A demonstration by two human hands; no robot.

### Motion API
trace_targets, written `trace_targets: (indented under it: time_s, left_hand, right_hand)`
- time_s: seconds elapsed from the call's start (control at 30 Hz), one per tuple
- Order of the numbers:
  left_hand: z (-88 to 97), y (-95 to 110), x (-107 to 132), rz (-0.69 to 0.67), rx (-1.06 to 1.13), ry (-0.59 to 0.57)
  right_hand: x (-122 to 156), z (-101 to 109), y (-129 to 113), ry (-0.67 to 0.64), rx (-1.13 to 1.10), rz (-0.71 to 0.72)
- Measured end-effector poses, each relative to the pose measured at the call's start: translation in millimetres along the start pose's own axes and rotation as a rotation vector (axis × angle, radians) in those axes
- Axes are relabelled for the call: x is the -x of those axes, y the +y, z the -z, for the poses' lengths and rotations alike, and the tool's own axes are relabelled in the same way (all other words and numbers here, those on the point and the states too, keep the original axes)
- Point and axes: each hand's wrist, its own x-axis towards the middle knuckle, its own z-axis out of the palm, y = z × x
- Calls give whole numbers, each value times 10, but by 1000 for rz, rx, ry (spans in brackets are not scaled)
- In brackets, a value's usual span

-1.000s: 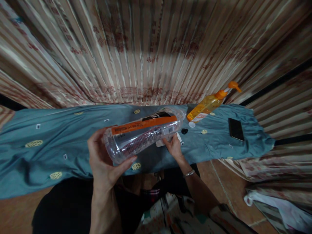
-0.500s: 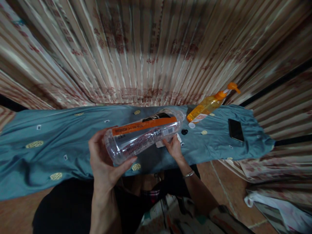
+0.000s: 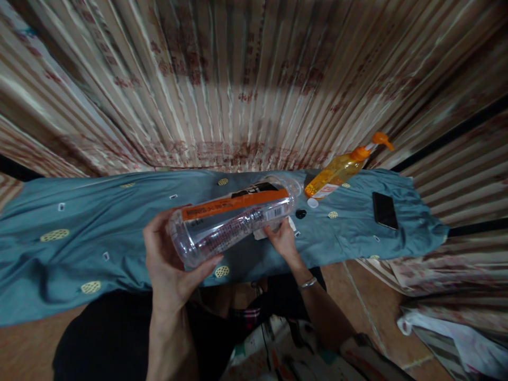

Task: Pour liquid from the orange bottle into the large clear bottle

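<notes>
My left hand [image 3: 169,259] is wrapped round the base end of a large clear plastic bottle [image 3: 234,225] with an orange and black label. The bottle is tilted on its side above the cloth, its neck pointing right and away from me. Below the bottle's neck end, my right hand [image 3: 283,241] has its fingers closed on a white piece [image 3: 260,233] that looks like a tissue. The bottle partly hides those fingers and the white piece. A small black cap [image 3: 300,214] and a white round cap [image 3: 312,202] lie just right of the bottle's neck.
An orange pump bottle [image 3: 335,174] of yellow liquid stands at the back right. Further right lies a black phone [image 3: 384,210]. A blue-green cloth [image 3: 119,222] covers the narrow table. Pleated curtains [image 3: 246,79] hang close behind and at the sides.
Almost nothing differs. The view has shifted very slightly; both hands and the bottle keep their places.
</notes>
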Motion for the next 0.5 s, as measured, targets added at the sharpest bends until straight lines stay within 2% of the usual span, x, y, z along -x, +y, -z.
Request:
trace_targets:
  time_s: [0.2,0.5]
  left_hand:
    - [5,27,-10,70,-65,20]
    - [17,-23,-5,58,-76,18]
  right_hand:
    - [-5,-2,-6,-12,-54,-37]
    - [-26,-29,67,-21,-90,-6]
